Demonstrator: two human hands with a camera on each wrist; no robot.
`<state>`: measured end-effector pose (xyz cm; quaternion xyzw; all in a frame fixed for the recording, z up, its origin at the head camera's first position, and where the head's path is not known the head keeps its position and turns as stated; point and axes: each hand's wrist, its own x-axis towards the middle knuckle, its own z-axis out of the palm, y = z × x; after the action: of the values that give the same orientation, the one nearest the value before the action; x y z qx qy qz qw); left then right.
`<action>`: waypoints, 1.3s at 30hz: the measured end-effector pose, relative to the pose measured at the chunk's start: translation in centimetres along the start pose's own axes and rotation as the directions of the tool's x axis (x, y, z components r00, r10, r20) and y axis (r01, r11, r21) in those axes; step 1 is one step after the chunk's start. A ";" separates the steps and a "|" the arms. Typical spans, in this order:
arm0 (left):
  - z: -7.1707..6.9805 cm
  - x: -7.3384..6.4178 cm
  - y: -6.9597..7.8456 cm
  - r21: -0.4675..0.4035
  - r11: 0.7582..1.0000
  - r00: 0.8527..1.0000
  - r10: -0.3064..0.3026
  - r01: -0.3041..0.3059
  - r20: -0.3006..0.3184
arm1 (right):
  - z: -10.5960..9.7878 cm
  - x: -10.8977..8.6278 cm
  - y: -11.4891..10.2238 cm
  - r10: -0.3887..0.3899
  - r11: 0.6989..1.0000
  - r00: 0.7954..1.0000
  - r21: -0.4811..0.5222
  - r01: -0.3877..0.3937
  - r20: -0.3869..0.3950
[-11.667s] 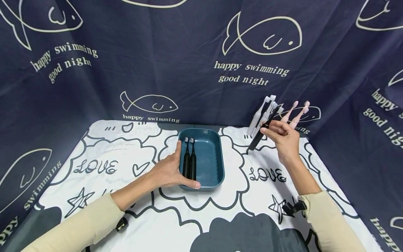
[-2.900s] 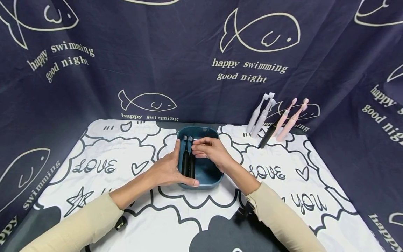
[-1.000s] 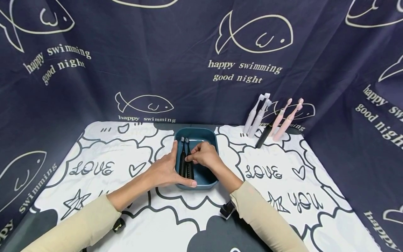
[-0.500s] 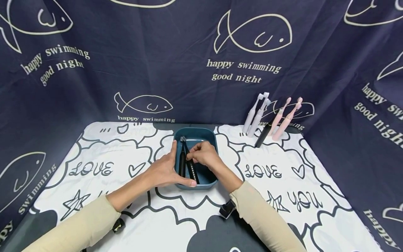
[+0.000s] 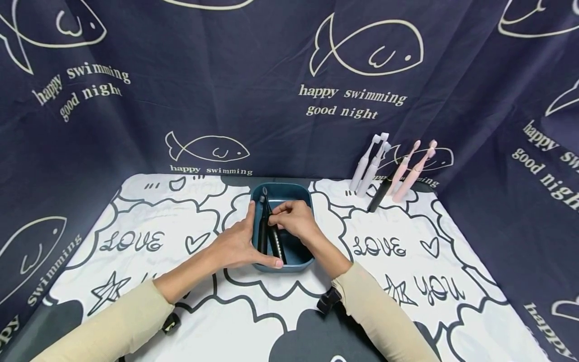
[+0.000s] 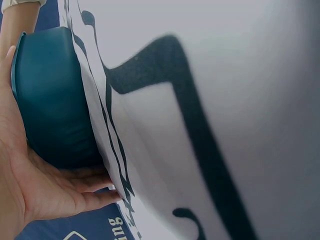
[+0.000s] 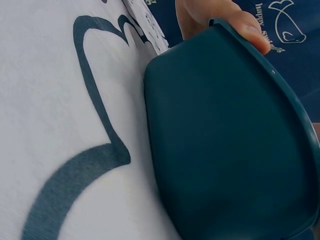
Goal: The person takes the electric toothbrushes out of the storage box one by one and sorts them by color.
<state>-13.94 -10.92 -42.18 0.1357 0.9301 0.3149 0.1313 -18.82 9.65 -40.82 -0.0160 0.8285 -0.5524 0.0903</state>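
A dark teal plastic box (image 5: pixel 297 250) sits on the table with two black electric toothbrushes inside. My left hand (image 5: pixel 237 245) holds its left side, thumb over the near rim and fingers along the outer wall; the right wrist view shows that thumb (image 7: pixel 247 27) hooked on the rim. Inside the box, my right hand (image 5: pixel 295 220) pinches the upper handle of the right-hand toothbrush (image 5: pixel 276 245). This brush is tilted, its head leaning against the far left and crossing close to the other black toothbrush (image 5: pixel 262 234). The right wrist view shows only the box's outer wall (image 7: pixel 225 135).
At the back right stand several white toothbrushes (image 5: pixel 360 172) and pink toothbrushes (image 5: pixel 412 180). A black toothbrush (image 5: pixel 379 197) stands in front of the pink ones. A dark blue fish-print curtain (image 5: pixel 271 90) rises behind the patterned white tablecloth (image 5: pixel 190 271).
Earlier my right hand held a black toothbrush by the standing group; it now stands there. The hand then went into the box, and the right-hand brush swung from upright alignment to a slant.
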 end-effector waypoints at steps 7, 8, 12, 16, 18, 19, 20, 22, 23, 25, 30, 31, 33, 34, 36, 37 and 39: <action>-0.1 -0.1 0.1 -0.004 1.000 1.000 -0.002 0.002 0.006 | -0.1 -0.1 0.1 -0.051 0.997 0.999 0.052 0.051 -0.001; -0.1 -0.1 0.0 -0.004 1.000 1.000 -0.003 0.003 0.006 | 0.0 -0.1 0.1 -0.062 0.996 0.998 0.066 0.062 -0.002; -0.2 -0.1 0.0 -0.004 1.000 1.000 -0.002 0.002 0.003 | -0.1 -0.1 -0.1 -0.111 0.986 0.994 0.122 0.111 -0.009; -0.1 -0.1 0.0 0.000 1.000 1.000 0.003 -0.003 -0.001 | -0.1 -0.2 -0.1 -0.163 0.973 0.986 0.158 0.166 -0.032; -0.1 -0.1 0.0 -0.001 1.000 1.000 0.005 -0.005 -0.001 | -0.2 -0.2 -0.1 -0.182 0.968 0.982 0.164 0.188 -0.048; -0.1 0.0 0.0 0.001 1.000 1.000 0.003 -0.003 -0.001 | -0.2 -0.2 -0.1 -0.190 0.967 0.980 0.163 0.197 -0.054; -0.1 0.0 0.0 0.002 1.000 1.000 0.000 0.000 0.000 | -0.2 -0.2 -0.1 -0.197 0.966 0.979 0.160 0.204 -0.062; -0.1 0.0 0.0 0.005 1.000 1.000 -0.004 0.004 0.001 | -0.2 -0.3 0.0 -0.211 0.964 0.975 0.148 0.220 -0.074; -0.1 0.0 0.0 0.005 1.000 1.000 -0.005 0.005 0.002 | -0.3 -0.3 0.0 -0.219 0.963 0.972 0.141 0.229 -0.079; -0.1 0.0 0.0 0.006 1.000 1.000 -0.006 0.006 0.002 | -0.3 -0.4 -0.1 -0.237 0.960 0.968 0.130 0.247 -0.088; -0.1 0.0 0.0 0.000 1.000 1.000 -0.003 0.003 0.001 | -0.6 -0.8 -0.2 -0.272 0.951 0.958 0.128 0.282 -0.089; -0.1 0.0 0.0 -0.001 1.000 1.000 -0.003 0.003 0.002 | -0.7 -0.8 -0.2 -0.276 0.949 0.957 0.131 0.286 -0.089; -0.1 0.0 0.0 -0.003 1.000 1.000 -0.002 0.002 0.003 | -0.9 -1.0 -0.2 -0.283 0.946 0.955 0.140 0.294 -0.091; -0.1 0.0 -0.1 -0.004 1.000 1.000 -0.001 0.001 0.003 | -0.9 -1.0 -0.2 -0.286 0.944 0.954 0.145 0.297 -0.094; -0.1 0.0 -0.1 -0.007 1.000 1.000 -0.001 0.001 0.003 | -1.1 -1.0 -0.2 -0.293 0.939 0.950 0.155 0.306 -0.104; -0.1 0.0 -0.1 -0.009 1.000 1.000 -0.001 0.001 0.002 | -1.2 -1.0 -0.2 -0.296 0.937 0.949 0.160 0.311 -0.108; -0.1 0.0 -0.1 -0.012 1.000 1.000 -0.002 0.002 0.001 | -1.3 -1.0 -0.2 -0.303 0.933 0.946 0.168 0.319 -0.117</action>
<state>-13.98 -11.03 -42.16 0.1339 0.9283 0.3203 0.1329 -18.07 10.87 -40.03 -0.1138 0.7637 -0.6345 -0.0345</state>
